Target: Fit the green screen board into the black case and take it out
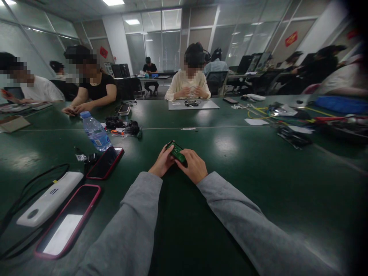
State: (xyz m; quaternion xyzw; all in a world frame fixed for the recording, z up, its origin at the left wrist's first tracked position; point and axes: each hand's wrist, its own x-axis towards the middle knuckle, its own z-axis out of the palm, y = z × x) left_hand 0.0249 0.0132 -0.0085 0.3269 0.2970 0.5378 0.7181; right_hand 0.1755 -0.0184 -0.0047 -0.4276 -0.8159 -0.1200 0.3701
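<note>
Between my two hands, just above the green table (pixel 184 214), is a small green circuit board (pixel 177 152) with a dark edge or frame around its far side. My left hand (pixel 162 161) grips it from the left, with the fingers closed along that side. From the right, my right hand (pixel 194 165) holds the board's near right edge, thumb below and fingers on top. Part of the board is hidden under the fingers. Whether the dark edge is a separate case, I cannot tell.
To the left lie two phones (pixel 69 220) (pixel 105 163), a white device (pixel 51 199) with black cables, and a water bottle (pixel 96 131). Beyond are bundled black cables (pixel 123 126). Tangled cables and papers (pixel 287 115) lie at right. Several people sit around the table.
</note>
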